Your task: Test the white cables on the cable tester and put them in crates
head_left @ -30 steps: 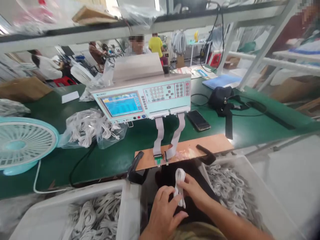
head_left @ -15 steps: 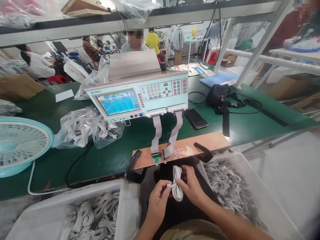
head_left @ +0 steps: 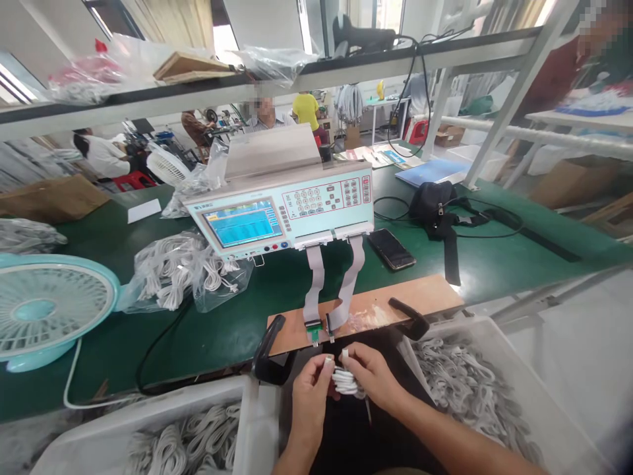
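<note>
A coiled white cable [head_left: 347,381] is between my two hands, just below the table's front edge. My left hand [head_left: 312,386] pinches one white connector of it, and my right hand [head_left: 372,375] pinches the other connector at the coil's right side. Both connectors point up, close to the small green board [head_left: 314,334] and the plug beside it on the wooden strip [head_left: 425,293]. Two flat ribbon cables [head_left: 313,284] run from these up to the tester [head_left: 326,204] with a lit screen.
Black clamps [head_left: 270,349] hold the strip at both ends. White bins of coiled cables stand left [head_left: 247,409] and right [head_left: 519,369]. A phone [head_left: 392,249], bagged cables [head_left: 171,270], a fan [head_left: 44,310] and a black bag [head_left: 432,201] lie on the table. People sit beyond.
The coil has turned from upright to flatter and partly behind my fingers. My right hand now has a connector at its fingertips. The view has tilted up.
</note>
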Available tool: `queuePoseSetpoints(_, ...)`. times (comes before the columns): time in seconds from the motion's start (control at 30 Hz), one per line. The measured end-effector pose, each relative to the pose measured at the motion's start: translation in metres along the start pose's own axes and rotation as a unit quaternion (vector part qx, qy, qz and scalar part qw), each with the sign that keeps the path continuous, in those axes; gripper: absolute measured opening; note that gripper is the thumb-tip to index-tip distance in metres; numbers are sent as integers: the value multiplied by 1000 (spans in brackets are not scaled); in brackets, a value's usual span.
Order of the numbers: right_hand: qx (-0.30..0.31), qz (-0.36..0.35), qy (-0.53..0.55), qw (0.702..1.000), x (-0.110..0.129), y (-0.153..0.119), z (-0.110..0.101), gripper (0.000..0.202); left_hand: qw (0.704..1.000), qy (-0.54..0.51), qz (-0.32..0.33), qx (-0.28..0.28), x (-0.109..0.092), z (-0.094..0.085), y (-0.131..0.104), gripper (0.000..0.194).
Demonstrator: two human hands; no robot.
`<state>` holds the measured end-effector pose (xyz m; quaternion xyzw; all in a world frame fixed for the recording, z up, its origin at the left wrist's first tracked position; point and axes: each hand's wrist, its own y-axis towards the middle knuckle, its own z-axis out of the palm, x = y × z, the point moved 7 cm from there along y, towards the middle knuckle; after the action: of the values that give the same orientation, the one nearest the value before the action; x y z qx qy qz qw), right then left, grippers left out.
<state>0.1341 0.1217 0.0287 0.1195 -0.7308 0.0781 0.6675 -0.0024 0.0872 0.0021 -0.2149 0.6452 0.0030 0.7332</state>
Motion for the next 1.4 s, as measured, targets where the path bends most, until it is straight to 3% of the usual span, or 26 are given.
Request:
queuePoseSetpoints(0.13, -23, 80, 98, 992, -17, 14, 9, 33, 999, -40, -25, 16, 3, 0, 8, 37)
queuePoseSetpoints(0.27, -23, 90, 107, 990, -16, 20, 13, 33, 995, -72, -65, -1, 1, -4, 8, 41)
queuePoseSetpoints(0.4, -20, 94, 120, 988, -13, 20, 15, 35, 994, -75, -74, 26, -1, -5, 11, 39)
queuePoseSetpoints(0.57, -19, 100, 141, 985, -9, 20, 17, 36, 995, -16, -54, 77, -4, -9, 17, 36)
queuePoseSetpoints(0.77, -39, 173, 203, 963, -10, 21, 23, 38, 987, 69, 4, 148, -15, -7, 21, 35)
queuePoseSetpoints(0.93, -48, 206, 258, 943, -14, 21, 29, 40, 993, 62, 46, 94, -16, -11, 25, 31)
queuePoseSetpoints(1.13, -46, 197, 268, 942, -10, 21, 28, 40, 996, 45, 76, 34, -14, -11, 24, 30)
queuePoseSetpoints(1.4, -27, 193, 283, 939, -9, 20, 30, 40, 997, 9, 73, 17, -1, -12, 26, 29)
